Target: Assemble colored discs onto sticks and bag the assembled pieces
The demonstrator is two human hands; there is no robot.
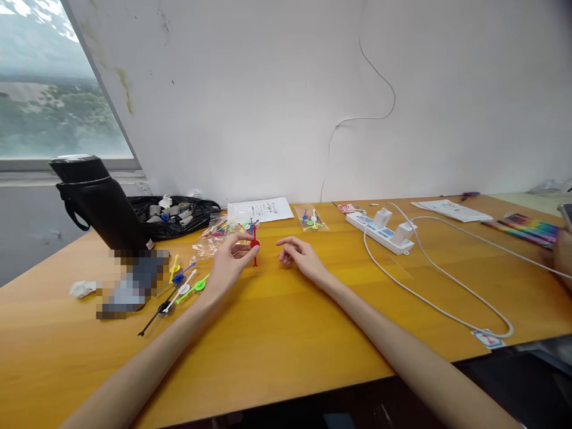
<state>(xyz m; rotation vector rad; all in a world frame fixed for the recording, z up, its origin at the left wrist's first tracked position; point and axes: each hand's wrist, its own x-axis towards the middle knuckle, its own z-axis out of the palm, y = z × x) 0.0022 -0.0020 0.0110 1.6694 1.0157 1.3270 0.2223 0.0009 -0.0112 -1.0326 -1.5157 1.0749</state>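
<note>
My left hand [230, 262] pinches a small red plastic pick [255, 248] and holds it upright over the orange wooden table [286, 333]. A short way to the right, my right hand [298, 255] hovers with loosely curled fingers and holds nothing. Left of my left hand, several loose picks lie on the table: yellow [173, 269], blue [182, 275], white [182, 290], green [196, 286] and black [154, 316]. Just behind my hands lie clear bags of coloured picks [223, 229], and a smaller bag [311, 218] sits farther right.
A black flask [100, 202] leans at the back left beside a black bag of grey parts [174, 215]. A white power strip [384, 229] with chargers and a long white cable [429, 286] lies at the right. Papers [261, 210], coloured pencils [527, 229] and another person's hand [562, 253] are at the edges.
</note>
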